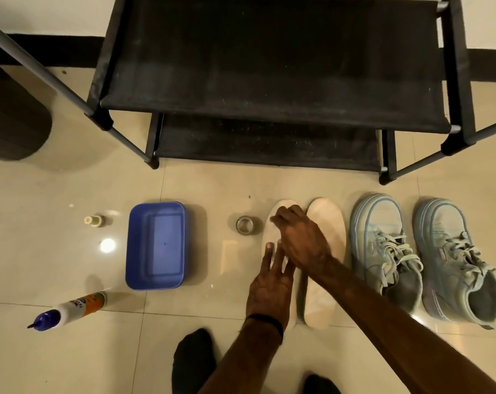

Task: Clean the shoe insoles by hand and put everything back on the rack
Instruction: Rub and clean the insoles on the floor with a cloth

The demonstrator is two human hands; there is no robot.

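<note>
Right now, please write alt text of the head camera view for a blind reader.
Both hands, left hand and right hand, rest on the left insole on the floor, beside a second insole, two shoes and a blue tub, before a black rack.

Bottle (78,307) label print blurred; nothing legible.

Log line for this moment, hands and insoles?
left hand flat on left insole | right hand rubbing its toe end | right insole untouched | shoes off rack

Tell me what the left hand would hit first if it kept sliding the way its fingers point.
The left hand points up the left insole, toward the right hand resting across it; it would likely meet that first.
</note>
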